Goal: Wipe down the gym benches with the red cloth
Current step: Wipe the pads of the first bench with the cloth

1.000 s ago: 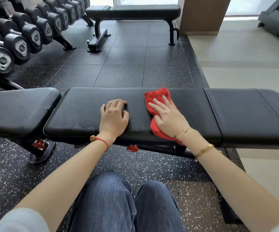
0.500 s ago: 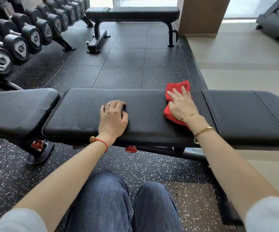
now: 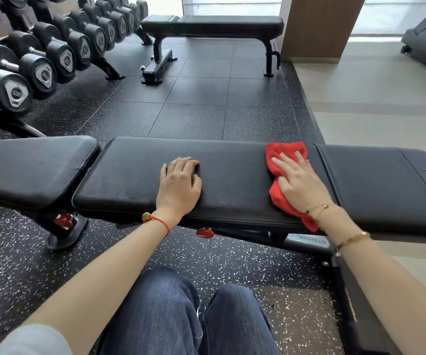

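Since the earlier frame, the red cloth [image 3: 285, 180] is carried rightward to the long pad's right end.
Right hand [image 3: 300, 183] is pressed flat-fingered on it; left hand [image 3: 178, 187] rests beside, fingers relaxed, on the near bench [image 3: 135, 175]; two benches are counted, the far bench [image 3: 214, 24] beside one dumbbell rack [image 3: 53, 49].

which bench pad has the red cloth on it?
The long middle pad of the near bench: the red cloth lies at its right end under the right hand. Neighbouring pads are bare.

The long black padded table [image 3: 232, 175] lies bare at centre frame between the left hand [image 3: 178, 185] and the crumpled red cloth [image 3: 283, 162]; bare padding at far right.
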{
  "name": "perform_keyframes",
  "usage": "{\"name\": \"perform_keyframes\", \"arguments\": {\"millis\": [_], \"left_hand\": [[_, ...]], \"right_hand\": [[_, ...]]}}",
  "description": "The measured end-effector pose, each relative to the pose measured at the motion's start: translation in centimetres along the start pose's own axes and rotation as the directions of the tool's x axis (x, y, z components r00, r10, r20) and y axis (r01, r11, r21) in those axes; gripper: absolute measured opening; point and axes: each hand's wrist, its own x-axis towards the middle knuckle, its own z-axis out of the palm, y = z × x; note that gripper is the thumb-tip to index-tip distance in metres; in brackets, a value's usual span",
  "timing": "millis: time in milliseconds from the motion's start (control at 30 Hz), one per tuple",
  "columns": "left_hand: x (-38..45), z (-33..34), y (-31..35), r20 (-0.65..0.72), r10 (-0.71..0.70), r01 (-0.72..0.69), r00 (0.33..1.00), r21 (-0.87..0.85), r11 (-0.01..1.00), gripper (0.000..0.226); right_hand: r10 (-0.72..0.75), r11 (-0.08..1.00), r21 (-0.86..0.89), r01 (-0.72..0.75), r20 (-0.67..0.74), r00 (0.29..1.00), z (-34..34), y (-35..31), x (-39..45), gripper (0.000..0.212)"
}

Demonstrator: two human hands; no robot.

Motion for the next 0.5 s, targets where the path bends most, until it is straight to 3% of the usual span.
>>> {"name": "perform_keyframes", "arguments": {"millis": [167,367,500], "left_hand": [[0.1,0.1,0.2,0.003,-0.011,0.011,1.0,0.01,1.0,0.035],[0.1,0.0,0.2,-0.014,-0.018,0.018,1.0,-0.006,1.0,0.035],[0.2,-0.2,0.1,0.009,-0.035,0.035,0.999,-0.026,0.999,0.036]], "right_hand": [[0.124,0.99,-0.065,-0.122,0.03,0.992,0.4,-1.6,5.2,0.053],[-0.172,0.98,-0.09,0.177,0.068,0.983,2.8,-9.1,4.4,0.055],[-0.256,0.966,-0.027,0.258,0.059,0.965,2.8,-8.7,0.8,0.056]]}}
